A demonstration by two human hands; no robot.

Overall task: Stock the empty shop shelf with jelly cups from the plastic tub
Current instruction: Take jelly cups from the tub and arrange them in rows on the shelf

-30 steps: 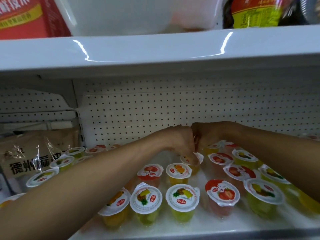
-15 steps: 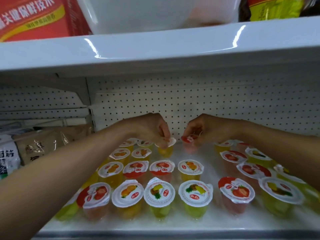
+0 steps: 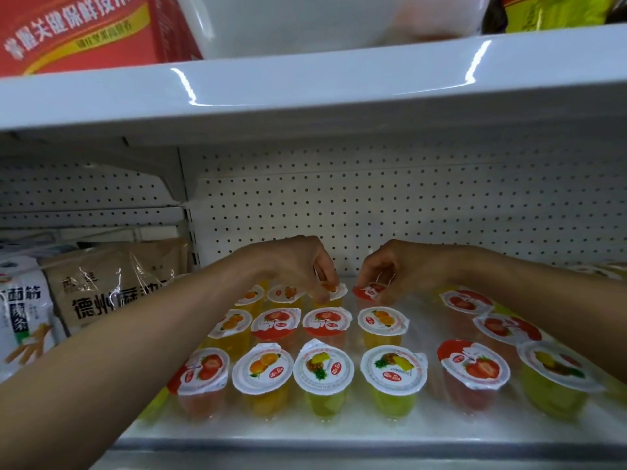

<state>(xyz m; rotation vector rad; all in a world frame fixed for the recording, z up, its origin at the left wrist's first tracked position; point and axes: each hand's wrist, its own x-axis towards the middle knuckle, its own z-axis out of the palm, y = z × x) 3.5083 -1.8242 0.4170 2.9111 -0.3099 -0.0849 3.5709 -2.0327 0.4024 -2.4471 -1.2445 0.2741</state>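
On the upper shelf [image 3: 305,86] the tub [image 3: 305,25] is cut off at top, contents blurred. At back of the lower shelf [image 3: 425,337], left hand [image 3: 291,266] fingers [image 3: 328,273] curl & pinch an orange cup [image 3: 330,290] by its lid. Right hand [image 3: 410,269] pinches a red cup [image 3: 368,292] likewise, both cup bodies mostly hidden behind front cups [image 3: 322,368].

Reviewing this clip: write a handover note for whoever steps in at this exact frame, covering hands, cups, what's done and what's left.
Left hand: pinches an orange-lidded jelly cup in the back row.
Right hand: pinches a red-lidded jelly cup right beside it.
Shelf: rows of cups stand upright at left and middle, with another group at right.
Plastic tub: on the shelf above; contents hard to tell.
Left to do: probably let go of both cups, then fill the bare strip between the groups.
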